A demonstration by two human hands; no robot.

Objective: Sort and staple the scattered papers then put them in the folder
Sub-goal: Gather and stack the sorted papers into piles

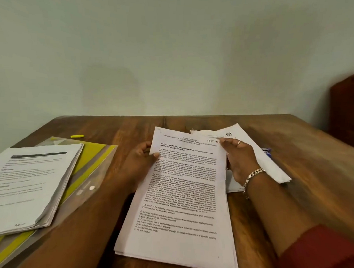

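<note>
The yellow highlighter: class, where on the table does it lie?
In the head view, the yellow highlighter lies far left on the wooden table, near the wall, just beyond the clear folder.

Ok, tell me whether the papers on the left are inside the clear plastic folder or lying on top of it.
On top. The white stapled paper stack lies on the clear yellow-striped plastic folder, covering its left part.

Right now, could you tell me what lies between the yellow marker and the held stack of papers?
Only bare wooden table lies between the yellow marker and the held stack, per the head view.
</note>
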